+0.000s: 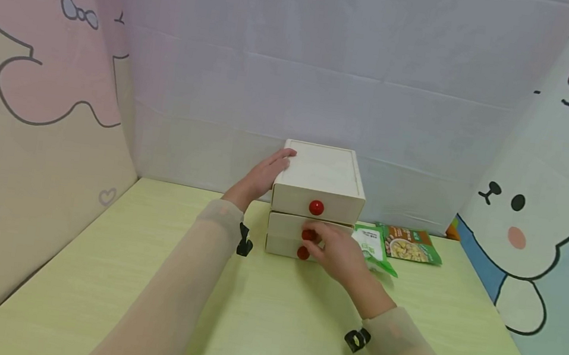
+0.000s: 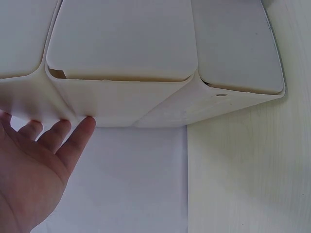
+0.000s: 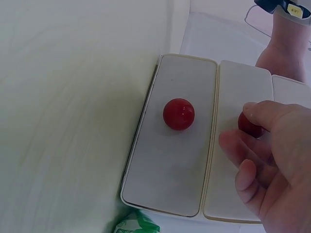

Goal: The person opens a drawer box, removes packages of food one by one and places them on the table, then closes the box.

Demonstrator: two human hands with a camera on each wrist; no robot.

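A white three-drawer box (image 1: 322, 169) stands against the back wall, each drawer front bearing a round red knob. My right hand (image 1: 336, 253) pinches the knob (image 3: 249, 127) of the middle drawer between thumb and fingers; this drawer front sits level with its neighbours in the right wrist view. Below it shows the bottom drawer's knob (image 3: 179, 114), and above it the top drawer's knob (image 1: 316, 207). My left hand (image 1: 263, 175) rests on the box's upper left side, its fingers fairly straight; in the left wrist view the fingertips (image 2: 87, 124) lie along the side wall.
To the right of the box lie a green and white packet (image 1: 371, 246) and a brown and green food packet (image 1: 412, 245). The pale wooden table (image 1: 265, 325) is bounded by a white back wall (image 1: 327, 57) and side panels with cartoon animals.
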